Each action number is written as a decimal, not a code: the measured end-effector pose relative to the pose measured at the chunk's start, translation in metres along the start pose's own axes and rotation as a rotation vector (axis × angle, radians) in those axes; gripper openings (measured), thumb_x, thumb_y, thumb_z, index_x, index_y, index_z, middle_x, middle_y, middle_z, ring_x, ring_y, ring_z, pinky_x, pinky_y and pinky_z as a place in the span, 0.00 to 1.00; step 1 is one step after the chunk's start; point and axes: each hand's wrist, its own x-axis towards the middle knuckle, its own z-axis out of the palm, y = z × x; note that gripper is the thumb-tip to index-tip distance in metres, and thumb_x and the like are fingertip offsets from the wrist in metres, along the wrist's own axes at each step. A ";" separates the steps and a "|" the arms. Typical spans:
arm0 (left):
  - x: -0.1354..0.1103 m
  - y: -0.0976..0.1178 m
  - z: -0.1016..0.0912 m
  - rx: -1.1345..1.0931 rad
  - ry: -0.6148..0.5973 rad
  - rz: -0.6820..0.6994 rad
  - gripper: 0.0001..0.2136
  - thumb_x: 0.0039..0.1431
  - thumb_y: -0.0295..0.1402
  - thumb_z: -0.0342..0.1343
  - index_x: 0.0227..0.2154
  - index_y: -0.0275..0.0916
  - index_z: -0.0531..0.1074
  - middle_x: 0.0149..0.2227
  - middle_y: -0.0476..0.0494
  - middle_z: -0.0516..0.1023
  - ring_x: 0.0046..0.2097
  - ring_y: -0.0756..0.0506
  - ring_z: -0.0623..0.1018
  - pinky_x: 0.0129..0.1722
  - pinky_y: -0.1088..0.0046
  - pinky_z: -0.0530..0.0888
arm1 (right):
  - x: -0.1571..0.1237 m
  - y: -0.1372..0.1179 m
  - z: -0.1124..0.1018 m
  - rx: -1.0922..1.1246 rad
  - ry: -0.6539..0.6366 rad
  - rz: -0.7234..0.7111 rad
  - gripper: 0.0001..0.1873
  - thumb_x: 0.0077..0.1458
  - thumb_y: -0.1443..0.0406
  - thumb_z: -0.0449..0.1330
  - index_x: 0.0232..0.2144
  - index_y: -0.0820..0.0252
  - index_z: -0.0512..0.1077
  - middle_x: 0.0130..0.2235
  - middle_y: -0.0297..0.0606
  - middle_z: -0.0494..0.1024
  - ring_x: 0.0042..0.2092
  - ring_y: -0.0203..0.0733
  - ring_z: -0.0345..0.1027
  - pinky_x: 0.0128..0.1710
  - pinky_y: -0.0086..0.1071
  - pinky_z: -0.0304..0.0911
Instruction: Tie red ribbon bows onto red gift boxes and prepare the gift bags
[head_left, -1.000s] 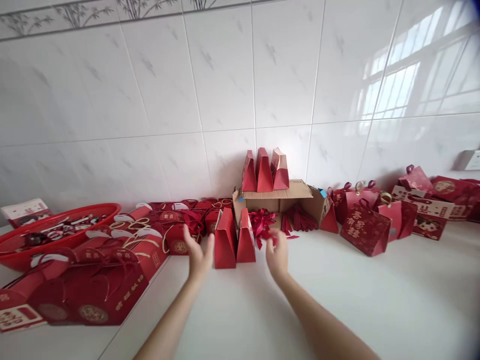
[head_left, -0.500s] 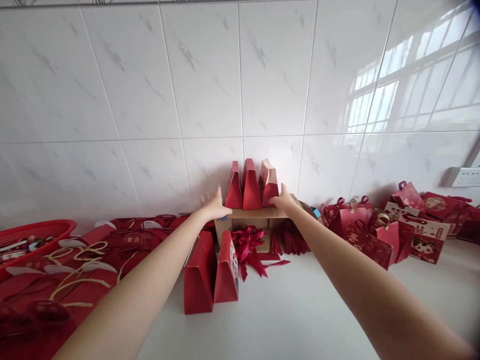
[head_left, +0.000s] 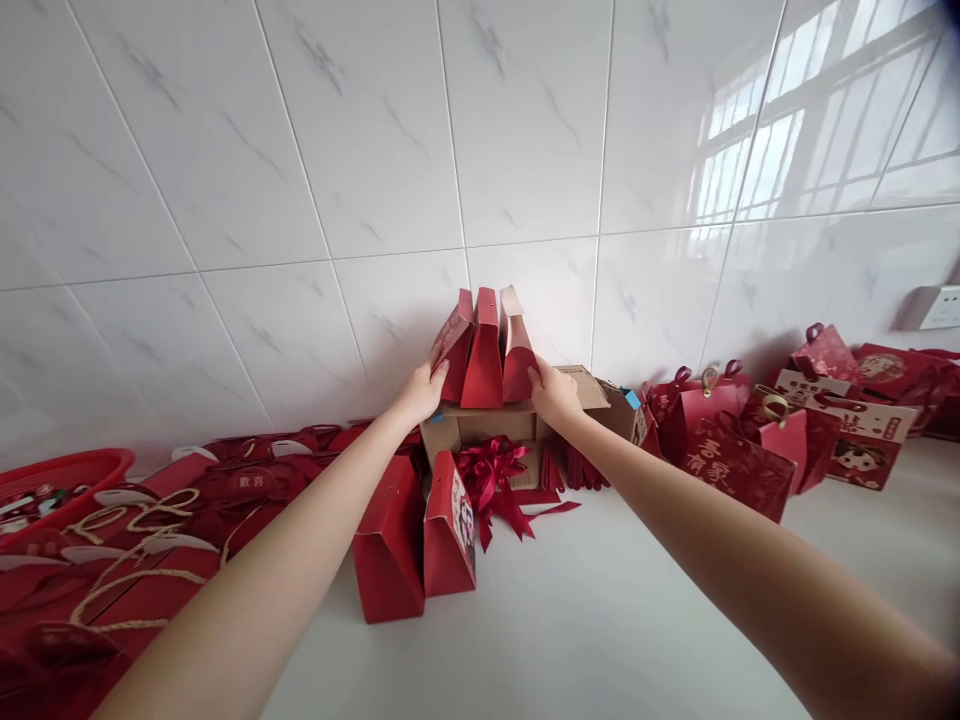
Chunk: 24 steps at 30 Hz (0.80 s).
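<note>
Three red wedge-shaped gift boxes (head_left: 484, 350) stand in a row on top of a brown cardboard box (head_left: 480, 425) against the tiled wall. My left hand (head_left: 424, 392) presses the left side of the row and my right hand (head_left: 553, 392) presses the right side, squeezing the three together. Inside the cardboard box's open front lie red ribbon bows (head_left: 491, 475). Two more red wedge boxes (head_left: 416, 540) stand on the white counter (head_left: 585, 620) in front, under my left forearm.
Flat red boxes with gold cord handles (head_left: 142, 545) cover the counter's left side, beside a red tray (head_left: 56, 475). Red handled gift bags (head_left: 739, 450) stand at right near a wall socket (head_left: 937, 308). Loose red strips (head_left: 581, 465) lie by the cardboard box.
My hands rose from the counter to the top of the cardboard box, then closed in on both sides of the three red boxes and pushed them together.
</note>
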 end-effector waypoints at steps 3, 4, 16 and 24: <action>-0.015 0.022 -0.026 0.041 -0.031 -0.007 0.23 0.66 0.38 0.40 0.61 0.38 0.58 0.60 0.39 0.66 0.60 0.38 0.67 0.56 0.60 0.66 | -0.016 -0.019 -0.013 0.007 0.021 -0.034 0.22 0.65 0.65 0.39 0.57 0.57 0.61 0.40 0.40 0.77 0.44 0.44 0.68 0.53 0.42 0.51; -0.022 0.031 -0.037 0.059 -0.024 -0.015 0.23 0.66 0.38 0.40 0.62 0.39 0.57 0.59 0.39 0.66 0.60 0.37 0.67 0.56 0.59 0.66 | -0.023 -0.026 -0.018 0.007 0.028 -0.046 0.22 0.65 0.65 0.39 0.57 0.56 0.61 0.39 0.40 0.77 0.44 0.44 0.68 0.54 0.43 0.50; -0.245 0.076 -0.161 0.590 0.262 -0.090 0.25 0.63 0.42 0.38 0.61 0.43 0.60 0.54 0.39 0.72 0.44 0.31 0.77 0.41 0.54 0.74 | -0.189 -0.116 -0.052 -0.064 -0.072 -0.404 0.23 0.63 0.65 0.40 0.56 0.59 0.63 0.24 0.34 0.74 0.29 0.42 0.69 0.55 0.42 0.50; -0.416 0.002 -0.110 0.270 0.039 -0.424 0.23 0.64 0.41 0.38 0.60 0.46 0.60 0.57 0.43 0.70 0.52 0.39 0.75 0.42 0.65 0.76 | -0.299 -0.078 0.036 -0.020 -0.440 -0.338 0.29 0.60 0.70 0.40 0.63 0.55 0.56 0.47 0.43 0.76 0.45 0.47 0.72 0.61 0.46 0.48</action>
